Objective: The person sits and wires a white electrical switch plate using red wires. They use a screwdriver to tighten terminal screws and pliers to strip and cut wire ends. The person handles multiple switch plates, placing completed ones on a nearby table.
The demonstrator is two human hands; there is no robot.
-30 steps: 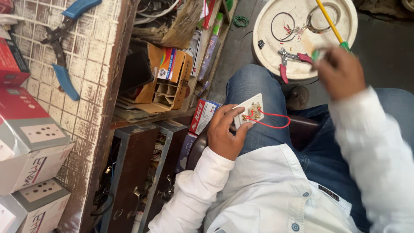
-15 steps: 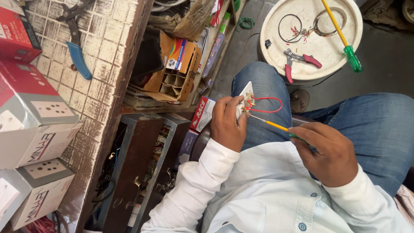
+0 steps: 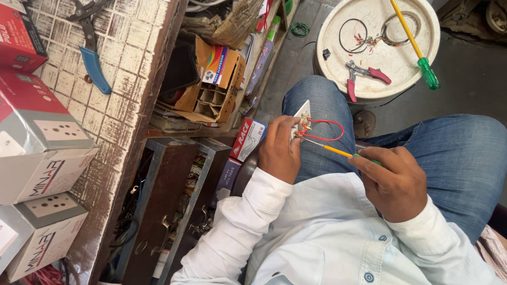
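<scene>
My left hand [image 3: 280,148] grips a small white switch plate [image 3: 302,117] over my left knee, its back with brass terminals turned up. A red wire loop [image 3: 328,130] runs out from the terminals. My right hand [image 3: 393,179] holds a thin screwdriver [image 3: 332,150] with a yellow shaft and green handle, its metal tip touching the terminals on the plate. I am seated, in blue jeans and a light shirt.
A white bucket lid [image 3: 380,47] ahead carries red-handled pliers [image 3: 364,76], a second yellow and green screwdriver [image 3: 414,45] and wire rings. At left stand a tiled counter [image 3: 121,79] with blue-handled pliers [image 3: 92,58], boxed sockets [image 3: 42,142], an open cardboard box [image 3: 211,79] and open drawers [image 3: 169,211].
My right hand came back from the bucket lid with a screwdriver and brought its tip to the plate's terminals. My left hand kept the plate on my knee.
</scene>
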